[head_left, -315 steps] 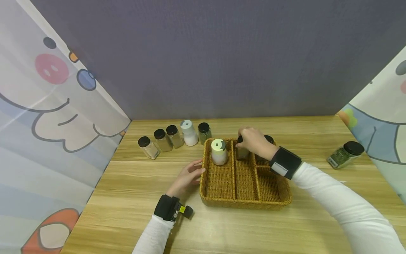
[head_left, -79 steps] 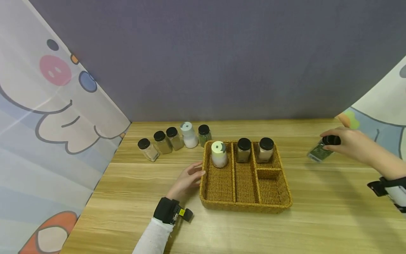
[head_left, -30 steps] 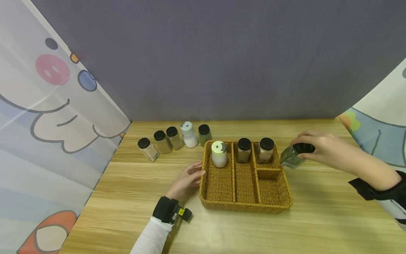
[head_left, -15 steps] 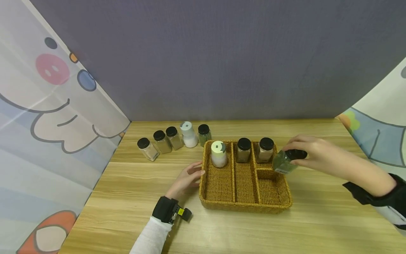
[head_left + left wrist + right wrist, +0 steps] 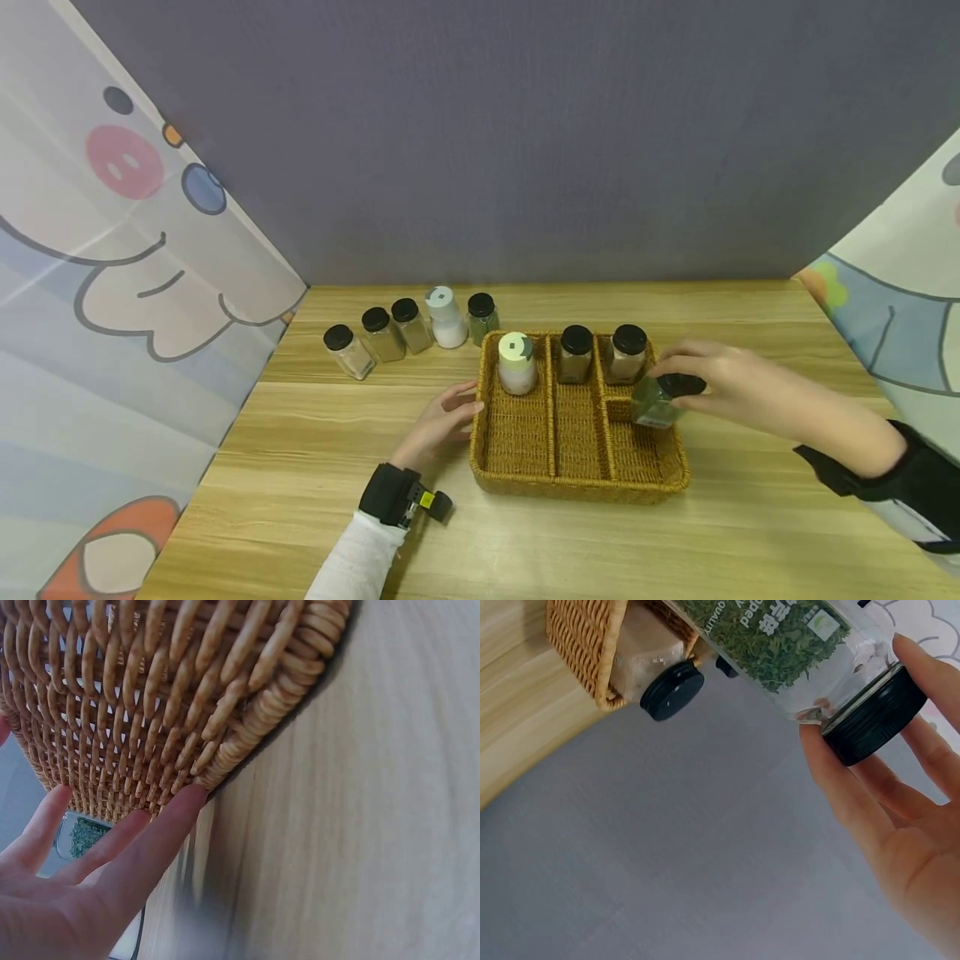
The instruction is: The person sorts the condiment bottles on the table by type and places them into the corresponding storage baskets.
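head: high, facing forward and down, farthest; spans table (image 5: 300,450) and basket (image 5: 525,483)
left wrist: very near, past the left hand (image 5: 82,892) at basket weave
right wrist: near, along the right hand (image 5: 900,810) at held jar (image 5: 780,645)
shared: basket, all three; held jar, head and right wrist

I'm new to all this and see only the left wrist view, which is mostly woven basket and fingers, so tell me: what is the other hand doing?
Observer: The right hand is holding a jar of green herbs by its black lid.
Visitor: Is anything standing inside the basket?
Observer: Yes, a white bottle and two black-lidded jars, each in its own compartment.
Visitor: How many containers are on the table outside it?
Observer: Five, off its far left corner: four small jars and another white bottle.
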A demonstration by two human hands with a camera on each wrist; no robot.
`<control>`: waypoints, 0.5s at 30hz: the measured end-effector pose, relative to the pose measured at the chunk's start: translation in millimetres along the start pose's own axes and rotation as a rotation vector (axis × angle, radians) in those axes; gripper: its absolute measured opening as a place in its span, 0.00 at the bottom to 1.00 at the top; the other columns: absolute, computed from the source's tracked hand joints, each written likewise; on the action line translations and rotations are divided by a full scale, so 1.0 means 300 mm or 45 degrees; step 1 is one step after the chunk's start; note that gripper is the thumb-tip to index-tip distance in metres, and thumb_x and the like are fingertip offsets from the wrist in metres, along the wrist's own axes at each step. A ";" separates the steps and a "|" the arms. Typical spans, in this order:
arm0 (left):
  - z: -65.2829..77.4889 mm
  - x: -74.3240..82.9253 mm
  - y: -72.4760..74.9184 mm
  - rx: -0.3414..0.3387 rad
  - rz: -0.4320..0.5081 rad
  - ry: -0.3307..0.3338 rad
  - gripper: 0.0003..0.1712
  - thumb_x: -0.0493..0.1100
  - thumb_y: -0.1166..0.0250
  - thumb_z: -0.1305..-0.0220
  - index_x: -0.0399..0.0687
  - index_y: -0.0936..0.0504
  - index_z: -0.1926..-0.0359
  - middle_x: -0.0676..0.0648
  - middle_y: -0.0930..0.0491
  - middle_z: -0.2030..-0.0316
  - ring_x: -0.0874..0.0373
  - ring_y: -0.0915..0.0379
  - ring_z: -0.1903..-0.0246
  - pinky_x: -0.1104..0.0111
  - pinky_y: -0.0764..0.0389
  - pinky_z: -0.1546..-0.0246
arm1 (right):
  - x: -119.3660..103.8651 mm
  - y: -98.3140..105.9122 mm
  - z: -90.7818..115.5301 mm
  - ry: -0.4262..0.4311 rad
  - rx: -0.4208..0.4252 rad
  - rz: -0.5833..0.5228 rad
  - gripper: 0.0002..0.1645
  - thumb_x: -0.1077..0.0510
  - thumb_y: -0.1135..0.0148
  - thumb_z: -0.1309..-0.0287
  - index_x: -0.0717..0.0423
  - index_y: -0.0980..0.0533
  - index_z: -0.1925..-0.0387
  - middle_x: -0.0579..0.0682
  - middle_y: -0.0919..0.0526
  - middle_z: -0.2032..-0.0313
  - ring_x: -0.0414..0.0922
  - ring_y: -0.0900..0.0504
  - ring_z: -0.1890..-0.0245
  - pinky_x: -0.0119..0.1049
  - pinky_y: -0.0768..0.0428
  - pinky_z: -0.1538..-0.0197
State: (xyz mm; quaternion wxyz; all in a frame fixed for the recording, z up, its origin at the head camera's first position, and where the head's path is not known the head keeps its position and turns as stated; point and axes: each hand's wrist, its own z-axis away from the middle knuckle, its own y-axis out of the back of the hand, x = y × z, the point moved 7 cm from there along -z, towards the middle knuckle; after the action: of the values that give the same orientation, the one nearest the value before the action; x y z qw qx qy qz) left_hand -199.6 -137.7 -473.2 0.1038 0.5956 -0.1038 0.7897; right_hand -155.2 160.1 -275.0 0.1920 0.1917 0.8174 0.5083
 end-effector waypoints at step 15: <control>0.003 0.008 -0.002 0.004 -0.005 -0.010 0.36 0.45 0.38 0.45 0.43 0.41 0.37 0.33 0.38 0.42 0.40 0.36 0.47 0.53 0.27 0.54 | -0.023 -0.066 0.006 0.046 -0.029 -0.083 0.27 0.66 0.27 0.76 0.59 0.23 0.64 0.51 0.25 0.65 0.44 0.23 0.71 0.27 0.23 0.74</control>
State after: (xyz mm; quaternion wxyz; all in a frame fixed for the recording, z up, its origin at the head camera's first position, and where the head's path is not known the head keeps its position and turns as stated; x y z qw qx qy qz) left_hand -199.2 -137.3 -470.5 0.1040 0.5990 -0.1017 0.7874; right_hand -150.7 149.7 -292.7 0.1957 0.1535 0.8206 0.5145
